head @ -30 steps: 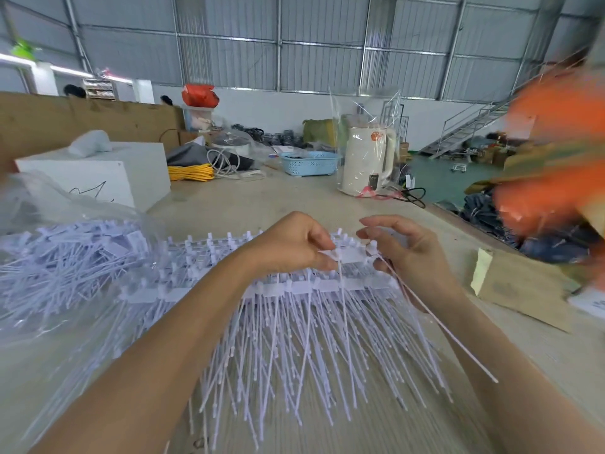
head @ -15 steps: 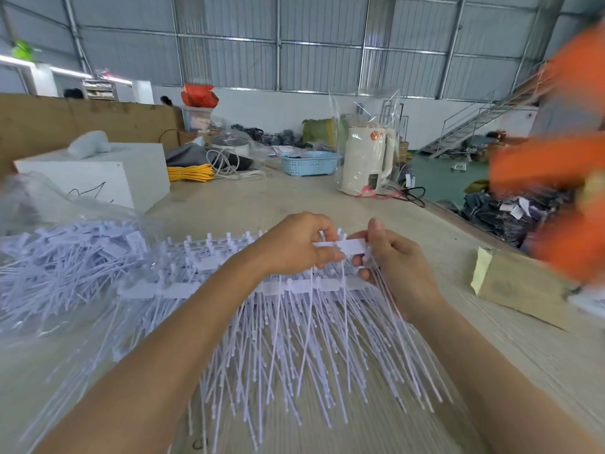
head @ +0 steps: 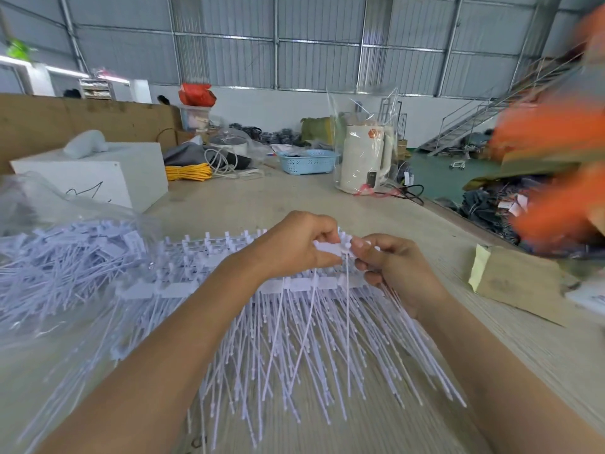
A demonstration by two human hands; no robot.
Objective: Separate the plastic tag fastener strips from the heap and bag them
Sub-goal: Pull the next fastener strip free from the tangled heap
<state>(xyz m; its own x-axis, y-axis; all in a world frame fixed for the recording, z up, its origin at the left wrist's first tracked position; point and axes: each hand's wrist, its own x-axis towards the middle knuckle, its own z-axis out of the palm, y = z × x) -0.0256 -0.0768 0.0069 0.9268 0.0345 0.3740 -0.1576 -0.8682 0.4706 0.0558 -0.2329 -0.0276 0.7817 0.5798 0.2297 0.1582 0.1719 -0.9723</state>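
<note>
Our left hand (head: 294, 247) and right hand (head: 389, 263) both pinch one white plastic tag fastener strip (head: 340, 249) above the heap (head: 294, 322) on the counter (head: 491, 355) — a hard tug could snag neighbouring stems.

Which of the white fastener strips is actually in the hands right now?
The raised strip at the heap's far edge: left hand and right hand pinch its white head bar between them. The other strips lie flat on the table.
</note>
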